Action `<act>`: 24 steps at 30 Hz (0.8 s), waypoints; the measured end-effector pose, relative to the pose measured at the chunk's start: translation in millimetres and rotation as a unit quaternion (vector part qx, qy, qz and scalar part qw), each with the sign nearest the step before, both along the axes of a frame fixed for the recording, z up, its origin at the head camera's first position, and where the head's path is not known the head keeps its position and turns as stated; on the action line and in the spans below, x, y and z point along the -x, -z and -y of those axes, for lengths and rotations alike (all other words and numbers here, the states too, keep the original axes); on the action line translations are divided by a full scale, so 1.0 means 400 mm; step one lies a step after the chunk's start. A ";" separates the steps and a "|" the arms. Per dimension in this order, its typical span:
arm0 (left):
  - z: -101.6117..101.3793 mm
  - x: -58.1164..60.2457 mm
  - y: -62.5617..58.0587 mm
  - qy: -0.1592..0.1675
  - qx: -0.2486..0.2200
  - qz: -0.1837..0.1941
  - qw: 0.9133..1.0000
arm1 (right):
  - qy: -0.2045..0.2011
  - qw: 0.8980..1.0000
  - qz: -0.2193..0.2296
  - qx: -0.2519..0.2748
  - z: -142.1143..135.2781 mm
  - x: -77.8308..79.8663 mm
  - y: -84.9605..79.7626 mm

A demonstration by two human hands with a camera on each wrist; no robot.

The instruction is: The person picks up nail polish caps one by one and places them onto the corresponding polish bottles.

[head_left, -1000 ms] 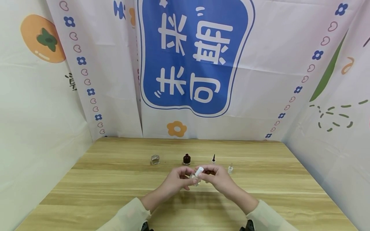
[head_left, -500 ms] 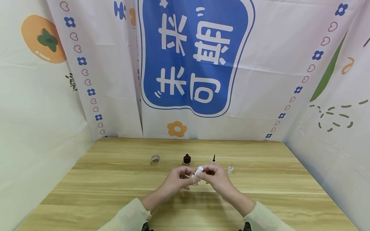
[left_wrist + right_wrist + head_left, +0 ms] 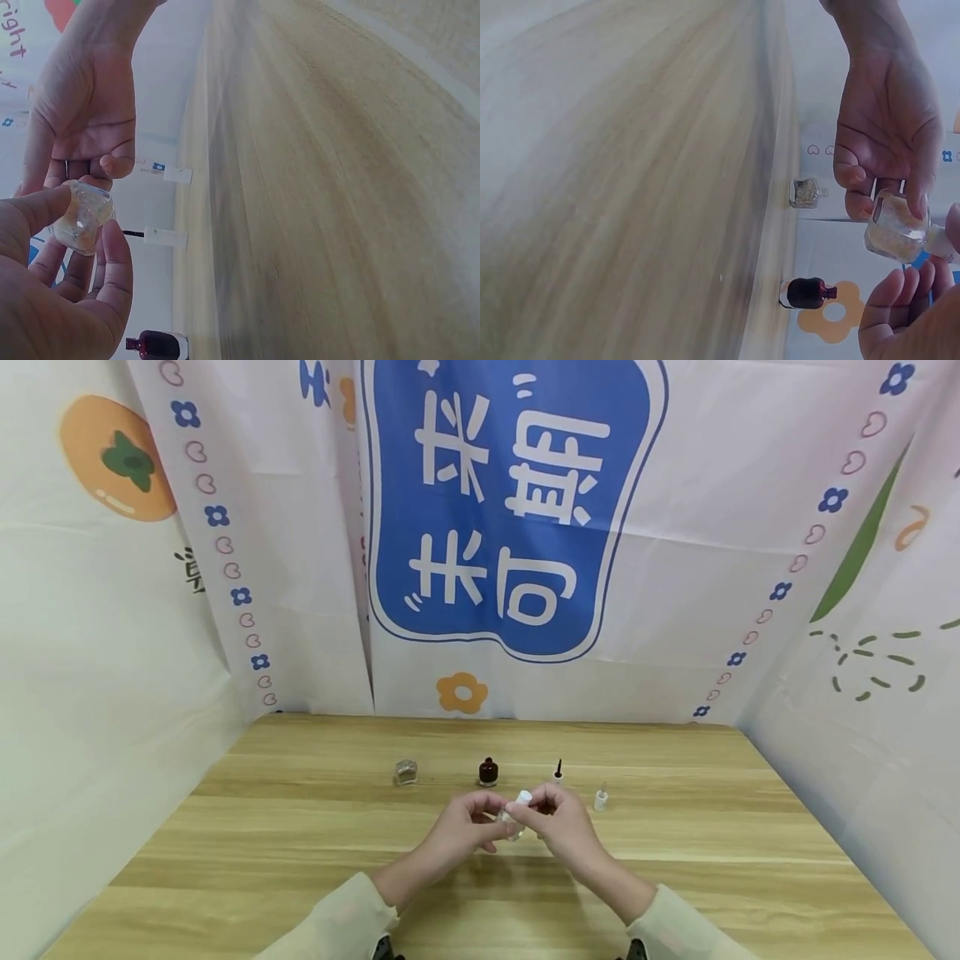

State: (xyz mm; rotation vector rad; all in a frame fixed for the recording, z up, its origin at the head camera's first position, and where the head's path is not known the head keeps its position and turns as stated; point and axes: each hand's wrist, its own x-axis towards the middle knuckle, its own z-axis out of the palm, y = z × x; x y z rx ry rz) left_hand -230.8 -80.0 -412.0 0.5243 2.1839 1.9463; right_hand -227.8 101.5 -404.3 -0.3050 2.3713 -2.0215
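Observation:
Above the middle of the table, my left hand point(image 3: 459, 829) grips a small clear glass nail polish bottle point(image 3: 895, 231) by its body, thumb on one side and fingers on the other. The bottle's white cap point(image 3: 523, 797) is pinched between the thumb and fingers of my right hand point(image 3: 566, 825). Cap and bottle are joined and lean slightly right in the head view. Pale, glittery contents show through the glass in the right wrist view. In the left wrist view the bottle point(image 3: 84, 217) hides part of the right fingertips.
Behind the hands, a dark red nail polish bottle point(image 3: 488, 772) stands uncapped, with a glittery glass bottle point(image 3: 407, 772) to its left. To the right, two white caps stand brush up: one with a dark brush point(image 3: 558, 772), one with a pale brush point(image 3: 601, 799). Printed cloth encloses the table.
The right thumb and fingers have shifted round the white cap, and the right forearm has swung slightly inward. The left hand keeps its hold on the bottle. The head view has shifted a little.

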 end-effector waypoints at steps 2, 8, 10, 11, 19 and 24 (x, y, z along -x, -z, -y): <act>-0.003 0.002 -0.002 0.000 0.001 0.003 1.000 | -0.002 1.000 0.004 -0.004 -0.005 -0.001 -0.004; 0.000 0.006 -0.011 -0.005 0.004 0.010 1.000 | -0.051 0.998 -0.005 -0.029 -0.033 0.008 -0.020; 0.003 0.007 -0.011 -0.006 0.004 0.012 1.000 | -0.082 0.996 -0.016 -0.042 -0.044 0.012 -0.026; 0.005 0.007 -0.012 -0.006 0.004 0.011 1.000 | -0.097 0.994 -0.020 -0.048 -0.048 0.015 -0.028; 0.007 0.006 -0.007 -0.001 0.002 0.006 1.000 | -0.134 0.988 -0.028 -0.067 -0.059 0.023 -0.039; 0.006 0.004 -0.006 -0.002 0.004 0.009 1.000 | -0.112 0.991 -0.036 -0.065 -0.052 0.020 -0.035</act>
